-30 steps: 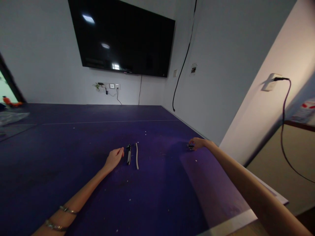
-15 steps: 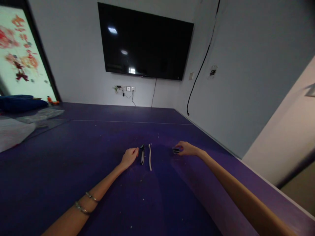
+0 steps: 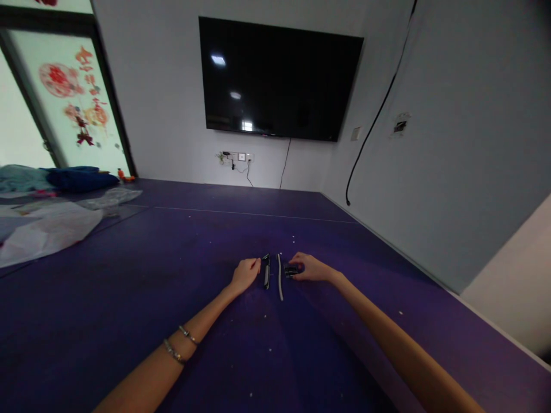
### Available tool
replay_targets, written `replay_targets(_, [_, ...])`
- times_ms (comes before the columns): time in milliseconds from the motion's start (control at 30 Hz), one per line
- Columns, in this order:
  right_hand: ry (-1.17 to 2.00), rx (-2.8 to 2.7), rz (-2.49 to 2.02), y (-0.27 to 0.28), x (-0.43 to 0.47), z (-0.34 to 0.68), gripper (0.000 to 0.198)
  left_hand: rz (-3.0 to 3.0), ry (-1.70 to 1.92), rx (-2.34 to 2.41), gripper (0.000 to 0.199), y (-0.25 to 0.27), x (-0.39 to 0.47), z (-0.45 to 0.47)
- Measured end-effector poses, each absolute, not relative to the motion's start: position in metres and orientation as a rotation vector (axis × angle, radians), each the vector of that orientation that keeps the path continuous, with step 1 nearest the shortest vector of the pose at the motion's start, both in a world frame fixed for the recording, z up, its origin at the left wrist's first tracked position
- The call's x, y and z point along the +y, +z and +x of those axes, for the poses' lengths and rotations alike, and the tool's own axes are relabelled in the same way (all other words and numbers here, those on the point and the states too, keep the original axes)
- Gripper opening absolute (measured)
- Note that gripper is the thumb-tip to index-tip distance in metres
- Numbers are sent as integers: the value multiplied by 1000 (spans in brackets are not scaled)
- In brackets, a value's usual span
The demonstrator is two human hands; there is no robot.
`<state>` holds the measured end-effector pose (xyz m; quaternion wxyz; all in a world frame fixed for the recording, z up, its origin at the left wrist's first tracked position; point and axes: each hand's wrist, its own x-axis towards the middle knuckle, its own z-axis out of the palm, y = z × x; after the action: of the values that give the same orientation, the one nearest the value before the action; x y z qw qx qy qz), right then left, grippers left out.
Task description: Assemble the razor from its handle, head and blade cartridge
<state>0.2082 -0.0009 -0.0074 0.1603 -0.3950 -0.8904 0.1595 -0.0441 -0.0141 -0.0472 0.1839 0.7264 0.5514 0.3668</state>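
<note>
My left hand (image 3: 246, 273) rests on the purple surface with its fingers curled in; whatever they hold, if anything, is hidden. Just right of its fingertips stands or lies a narrow black item with a pale grey strip along it (image 3: 267, 272). A thin, slightly bent whitish strip, like a piece of cord (image 3: 280, 278), lies beside that item, apart from it. Between the thumb and fingers of my right hand (image 3: 310, 267) is a small dark block with light lines (image 3: 290, 270), close to the right side of the whitish strip. Its exact kind is too small to tell.
The broad purple surface (image 3: 193, 332) carries scattered white specks. White plastic sheeting (image 3: 55, 232) and dark blue cloth (image 3: 81, 179) lie at far left. A television (image 3: 279, 80) hangs on the back wall, and a black cable (image 3: 374, 123) dangles along the right wall.
My right hand has moved left with the small dark block, bringing it near the whitish strip. My left hand stays beside the black item. The camera view has turned a little left.
</note>
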Motion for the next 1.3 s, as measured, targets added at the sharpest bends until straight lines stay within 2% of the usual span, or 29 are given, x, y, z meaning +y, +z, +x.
replay_targets(300, [469, -2570, -1145, -12, 1, 209, 45, 2038, 1032, 1564, 47, -47, -15, -43])
replay_targets(1067, [500, -2543, -1144, -17, 4, 216, 44, 2050, 989, 1590, 46, -43, -18, -43])
replay_targets(1300, [505, -2526, -1135, -16, 2, 219, 55, 2060, 1004, 1579, 46, -46, -15, -44])
